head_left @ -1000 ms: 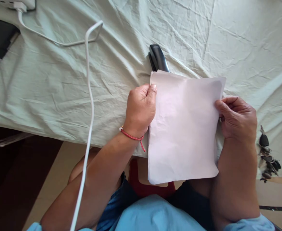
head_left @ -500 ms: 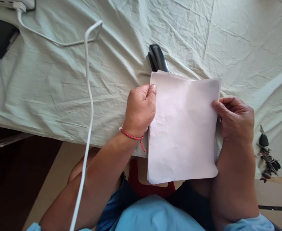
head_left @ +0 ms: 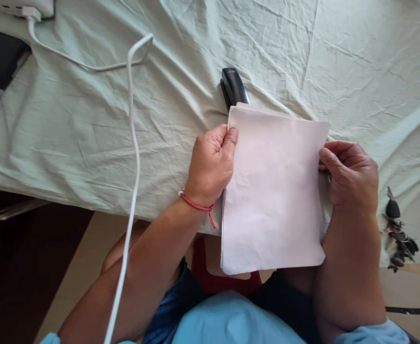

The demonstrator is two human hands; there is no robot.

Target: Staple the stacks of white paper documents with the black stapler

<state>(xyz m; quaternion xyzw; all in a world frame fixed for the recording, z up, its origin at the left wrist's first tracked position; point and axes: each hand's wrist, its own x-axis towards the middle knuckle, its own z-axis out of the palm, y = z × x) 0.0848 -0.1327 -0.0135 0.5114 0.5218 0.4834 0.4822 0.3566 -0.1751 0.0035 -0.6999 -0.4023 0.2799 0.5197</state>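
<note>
A small stack of white paper sheets point(head_left: 272, 191) lies across the table's front edge, its lower part over my lap. My left hand point(head_left: 213, 162) is closed on the stack's left edge, thumb on top. At the right edge, my right hand point(head_left: 349, 174) has its thumb and fingers pinched together at the paper. Its fingertips are partly hidden, and the thumb tip only just meets the top sheet. A black stapler point(head_left: 234, 86) rests beyond the stack, with its near end hidden under the paper. The sheets' top edges are slightly uneven.
A white cable point(head_left: 133, 129) runs from a white power strip point(head_left: 26, 7) past my left arm. A black device point(head_left: 0, 64) lies at far left. A bunch of keys point(head_left: 399, 234) is right of my right arm. A wrinkled pale green cloth point(head_left: 181, 71) covers the table.
The top sheet's upper right part has flattened, and its fold has gone. My left hand and the stack's upper left corner have shifted slightly right. My right thumb has slid outward toward the paper's edge.
</note>
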